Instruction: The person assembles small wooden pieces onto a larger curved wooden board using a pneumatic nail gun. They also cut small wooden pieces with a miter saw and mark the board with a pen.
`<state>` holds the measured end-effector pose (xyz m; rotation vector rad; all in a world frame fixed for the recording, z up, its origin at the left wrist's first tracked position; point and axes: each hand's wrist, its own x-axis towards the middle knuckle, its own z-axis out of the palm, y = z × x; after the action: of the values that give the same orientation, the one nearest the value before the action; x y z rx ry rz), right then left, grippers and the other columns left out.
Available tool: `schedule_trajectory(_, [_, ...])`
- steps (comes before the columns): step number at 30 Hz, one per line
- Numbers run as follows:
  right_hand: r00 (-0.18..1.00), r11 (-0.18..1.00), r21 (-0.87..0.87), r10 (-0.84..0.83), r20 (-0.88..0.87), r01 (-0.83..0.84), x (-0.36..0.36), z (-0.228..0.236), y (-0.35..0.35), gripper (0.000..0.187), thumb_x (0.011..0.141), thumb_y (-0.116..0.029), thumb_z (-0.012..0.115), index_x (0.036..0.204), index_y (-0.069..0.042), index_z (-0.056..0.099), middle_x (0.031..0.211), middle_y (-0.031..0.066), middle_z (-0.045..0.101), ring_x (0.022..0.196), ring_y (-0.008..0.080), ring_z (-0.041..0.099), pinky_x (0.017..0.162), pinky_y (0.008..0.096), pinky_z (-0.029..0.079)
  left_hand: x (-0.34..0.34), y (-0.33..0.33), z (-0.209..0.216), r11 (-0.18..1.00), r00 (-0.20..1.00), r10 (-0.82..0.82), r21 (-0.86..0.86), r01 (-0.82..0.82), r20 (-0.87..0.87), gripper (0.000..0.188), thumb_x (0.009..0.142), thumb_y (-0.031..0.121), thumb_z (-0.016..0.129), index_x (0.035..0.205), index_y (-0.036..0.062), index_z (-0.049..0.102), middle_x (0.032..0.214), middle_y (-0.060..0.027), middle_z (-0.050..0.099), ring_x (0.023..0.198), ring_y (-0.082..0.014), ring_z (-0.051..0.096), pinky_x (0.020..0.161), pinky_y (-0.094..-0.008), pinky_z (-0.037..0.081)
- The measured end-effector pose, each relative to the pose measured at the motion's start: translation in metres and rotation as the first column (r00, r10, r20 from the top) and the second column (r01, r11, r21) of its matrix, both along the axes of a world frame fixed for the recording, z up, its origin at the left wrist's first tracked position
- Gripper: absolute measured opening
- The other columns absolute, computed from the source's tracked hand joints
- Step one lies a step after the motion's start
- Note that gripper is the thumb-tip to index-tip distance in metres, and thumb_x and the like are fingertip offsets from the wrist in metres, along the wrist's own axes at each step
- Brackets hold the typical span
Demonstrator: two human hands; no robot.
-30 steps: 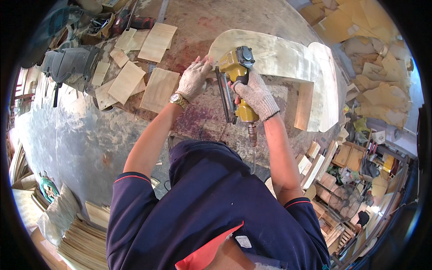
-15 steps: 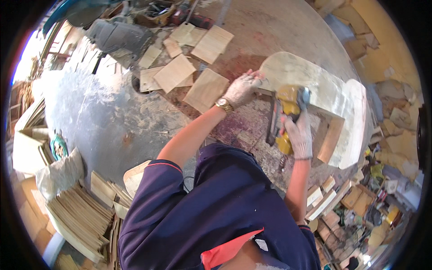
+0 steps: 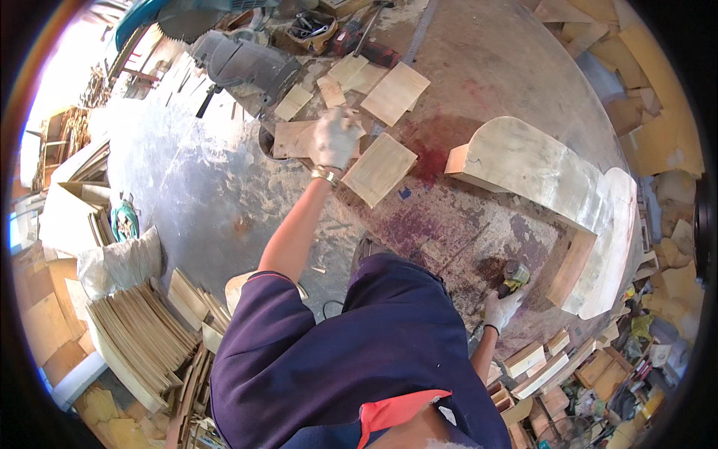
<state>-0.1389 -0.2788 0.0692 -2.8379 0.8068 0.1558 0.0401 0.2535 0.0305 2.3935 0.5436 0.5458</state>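
Observation:
My left hand (image 3: 336,138), gloved and smeared by motion, is over a loose group of thin wooden boards (image 3: 292,140); its fingers cannot be made out. Just right of it lies a square board (image 3: 379,170). Low on the right, close to the floor, my right hand (image 3: 502,310) in a white glove is closed on a yellow and grey nail gun (image 3: 514,275). Beyond that hand stands a wooden assembly: a long panel with a rounded end (image 3: 531,161), joined to a curved panel (image 3: 612,243) at its right.
A grey power tool (image 3: 250,67) and a toothed saw blade (image 3: 187,21) are at the upper left. Stacked wooden strips (image 3: 142,340) and a white sack (image 3: 123,262) lie at the lower left. Wood blocks (image 3: 542,370) and clutter fill the lower right.
My left hand has left the rounded panel and moved left to the loose boards. My right hand has lowered the nail gun away from the assembly toward the floor. The view has shifted left.

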Motion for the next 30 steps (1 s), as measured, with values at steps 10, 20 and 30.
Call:
schedule_trajectory(10, [0.997, 0.960, 0.270, -0.071, -0.002, 0.069, -0.025, -0.025, -0.026, 0.117, 0.077, -0.022, 0.080, 0.163, 0.006, 0.005, 0.147, 0.0356, 0.049, 0.134, 0.0457, 0.053, 0.112, 0.0421, 0.043, 0.033, 0.181, -0.069, 0.974, 0.931, 0.016, 0.216, 0.068, -0.364, 0.062, 0.085, 0.056, 0.071, 0.127, 0.0095, 0.071, 0.125, -0.0201, 0.070, 0.113, -0.0384, 0.067, 0.094, -0.0487, 0.054])
schedule_trajectory(20, [0.983, 0.960, 0.211, -0.171, -0.070, 0.182, -0.024, -0.014, -0.067, 0.109, 0.079, -0.022, 0.083, 0.164, -0.004, 0.017, 0.131, 0.0336, 0.062, 0.121, 0.0456, 0.062, 0.102, 0.0461, 0.049, 0.015, 0.081, 0.001, 0.992, 0.965, -0.046, 0.122, 0.014, 0.260, 0.054, 0.105, 0.033, 0.059, 0.151, 0.0063, 0.049, 0.115, -0.0102, 0.062, 0.099, -0.0224, 0.064, 0.083, -0.0333, 0.055])
schedule_trajectory(30, [0.998, 0.982, 0.189, -0.004, 0.062, -0.008, -0.034, -0.035, -0.106, 0.094, 0.081, -0.027, 0.078, 0.160, -0.002, 0.032, 0.135, 0.0309, 0.062, 0.117, 0.0461, 0.064, 0.099, 0.0474, 0.051, -0.116, -0.174, 0.024, 0.929, 0.930, -0.358, -0.138, 0.344, -0.087, 0.039, 0.081, 0.031, 0.085, 0.106, 0.0067, 0.068, 0.094, -0.0133, 0.068, 0.085, -0.0289, 0.069, 0.075, -0.0403, 0.056])
